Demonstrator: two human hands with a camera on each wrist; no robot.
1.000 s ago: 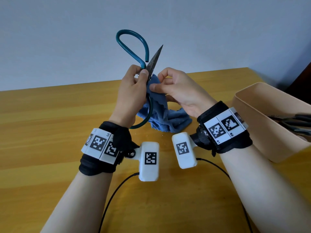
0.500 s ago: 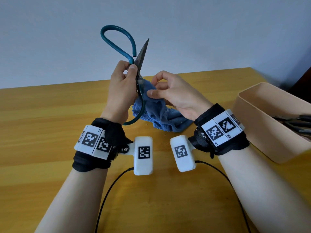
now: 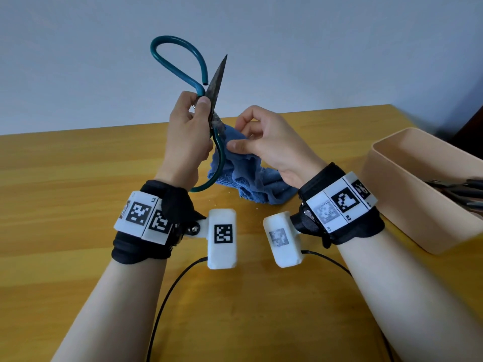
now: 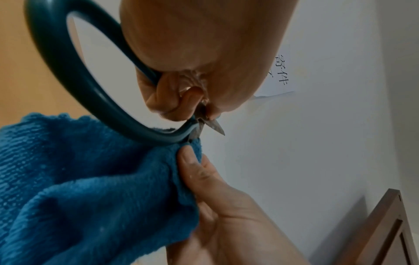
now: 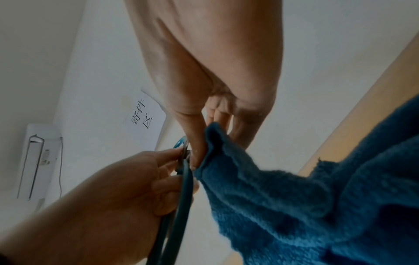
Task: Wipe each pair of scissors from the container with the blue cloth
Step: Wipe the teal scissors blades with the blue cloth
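My left hand (image 3: 192, 126) grips a pair of scissors (image 3: 217, 82) with teal loop handles and a dull, rusty blade that points up. It holds them near the pivot, above the table. One teal loop (image 4: 75, 78) curves under my left palm. My right hand (image 3: 258, 142) pinches the blue cloth (image 3: 248, 176) between thumb and fingers, just right of the scissors' lower blade. The cloth (image 5: 306, 197) hangs down and its lower end lies on the table. The cloth's top edge (image 4: 190, 148) touches the scissors beside the pivot.
A beige container (image 3: 392, 194) stands at the right on the wooden table (image 3: 65, 192), with more scissors (image 3: 460, 190) lying inside it. Black cables run from the wrist cameras toward me. A pale wall rises behind the table.
My left hand has carried the scissors a little left. My right hand with the cloth has slid down off the blade and now sits lower, beside the pivot.
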